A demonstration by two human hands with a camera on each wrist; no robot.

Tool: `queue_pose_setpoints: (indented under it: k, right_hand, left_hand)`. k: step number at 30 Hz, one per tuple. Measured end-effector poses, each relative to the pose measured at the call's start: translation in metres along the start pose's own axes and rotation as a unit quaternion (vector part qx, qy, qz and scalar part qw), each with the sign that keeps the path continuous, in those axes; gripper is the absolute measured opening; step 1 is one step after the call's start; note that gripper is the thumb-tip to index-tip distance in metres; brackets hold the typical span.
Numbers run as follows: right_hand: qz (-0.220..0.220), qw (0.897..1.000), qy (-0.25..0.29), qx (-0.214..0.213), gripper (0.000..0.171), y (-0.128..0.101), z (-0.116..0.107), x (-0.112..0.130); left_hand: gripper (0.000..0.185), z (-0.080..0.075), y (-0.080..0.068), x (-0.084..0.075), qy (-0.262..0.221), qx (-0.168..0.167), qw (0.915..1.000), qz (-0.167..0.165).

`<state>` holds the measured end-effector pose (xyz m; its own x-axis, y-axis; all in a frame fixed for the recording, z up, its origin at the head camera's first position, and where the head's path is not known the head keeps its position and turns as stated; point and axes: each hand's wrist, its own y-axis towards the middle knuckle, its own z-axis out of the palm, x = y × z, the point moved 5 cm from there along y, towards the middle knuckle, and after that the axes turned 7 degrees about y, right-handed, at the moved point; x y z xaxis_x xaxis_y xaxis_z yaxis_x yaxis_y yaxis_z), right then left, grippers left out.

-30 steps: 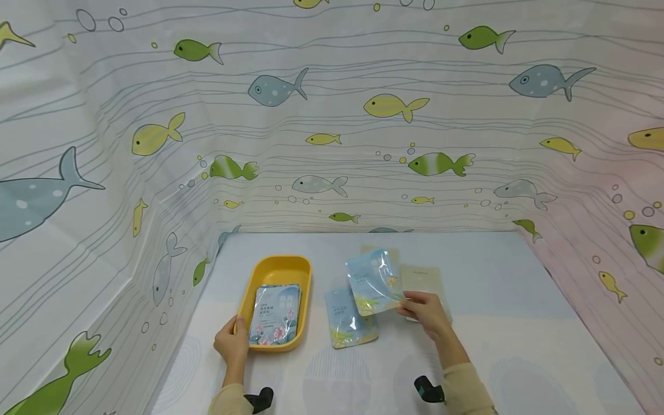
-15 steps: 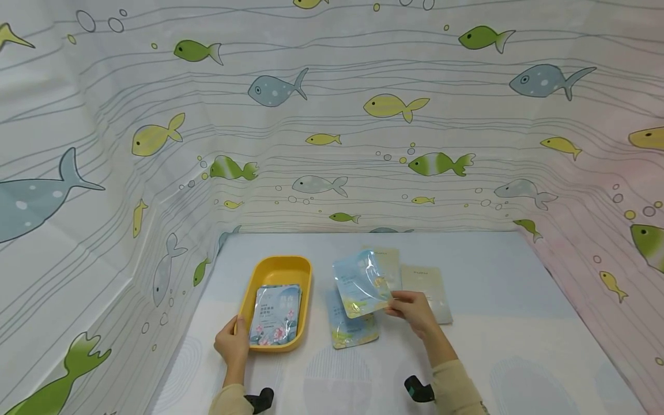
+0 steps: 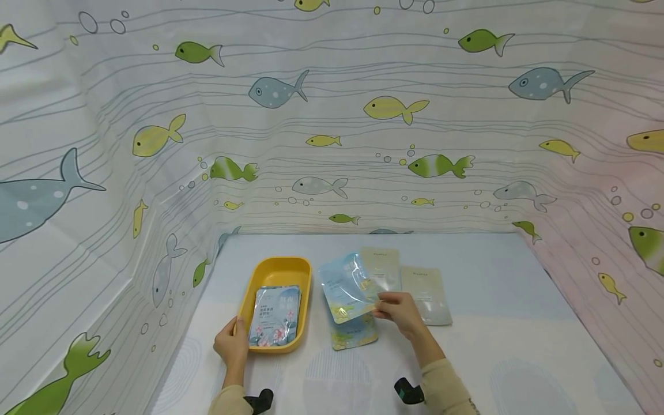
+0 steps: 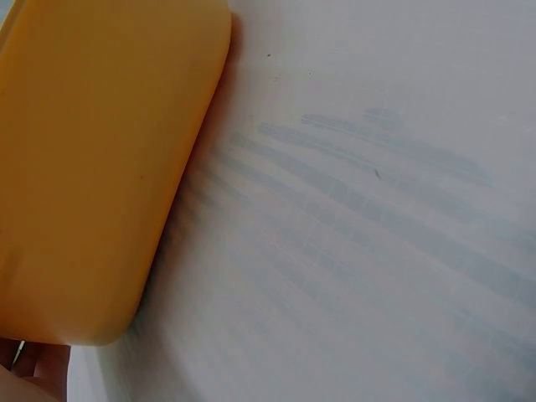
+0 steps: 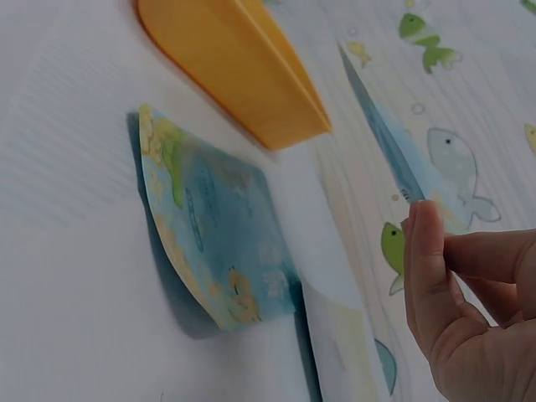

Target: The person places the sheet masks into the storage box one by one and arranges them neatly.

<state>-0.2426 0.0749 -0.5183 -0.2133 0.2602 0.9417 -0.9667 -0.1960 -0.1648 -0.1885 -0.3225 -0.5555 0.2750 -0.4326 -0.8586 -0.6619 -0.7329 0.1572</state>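
Observation:
My right hand (image 3: 399, 314) pinches the lower right corner of a glossy blue sachet (image 3: 346, 287) with a yellow-green printed edge. In the right wrist view that sachet (image 5: 385, 134) is seen nearly edge-on, raised off the table. Partly hidden beneath it in the head view, a second blue sachet (image 3: 355, 333) lies on the table. My left hand (image 3: 231, 344) grips the near left rim of a yellow tray (image 3: 282, 264). Inside the tray rests a stack of pale blue sachets (image 3: 275, 316) with pink flowers. The left wrist view has mostly the tray's outer wall (image 4: 100, 167).
Two beige sachets, one farther back (image 3: 381, 259) and one to the right (image 3: 426, 295), lie flat behind and beside my right hand. Fish-printed sheeting (image 3: 332, 115) walls the pale table (image 3: 493, 288) at the back and both sides.
My right hand has moved left with the blue sachet, bringing it nearer the tray and uncovering the beige sachets. My left hand and the tray have stayed put.

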Motion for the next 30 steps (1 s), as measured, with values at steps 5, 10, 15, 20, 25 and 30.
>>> queue_pose_setpoints:
  k: [5,10,15,20,25,30]
  right_hand:
    - [-0.003,1.000,0.004,0.018,0.042,0.003,0.010,-0.003]
    - [-0.003,0.999,0.011,0.033,0.042,0.005,0.024,-0.004]
    - [-0.001,0.999,0.014,0.041,0.041,0.007,0.037,-0.004]
    - [0.013,0.999,0.011,0.035,0.039,0.010,0.046,-0.006]
    - [0.015,0.999,0.008,0.033,0.037,0.011,0.055,-0.007]
    - [0.011,0.999,0.014,0.039,0.037,0.012,0.065,-0.006]
  left_hand:
    - [0.029,-0.001,0.000,0.000,0.003,0.000,1.0000,-0.002]
    - [0.029,-0.002,-0.001,-0.001,0.003,-0.002,1.0000,-0.006]
    - [0.029,-0.002,-0.001,-0.002,0.001,-0.001,1.0000,-0.005]
    - [0.028,-0.002,-0.001,-0.004,0.000,-0.004,1.0000,0.002]
    - [0.028,-0.002,-0.001,-0.004,0.000,-0.006,1.0000,0.007]
    - [0.027,-0.002,-0.002,-0.004,0.003,-0.014,0.9998,0.017]
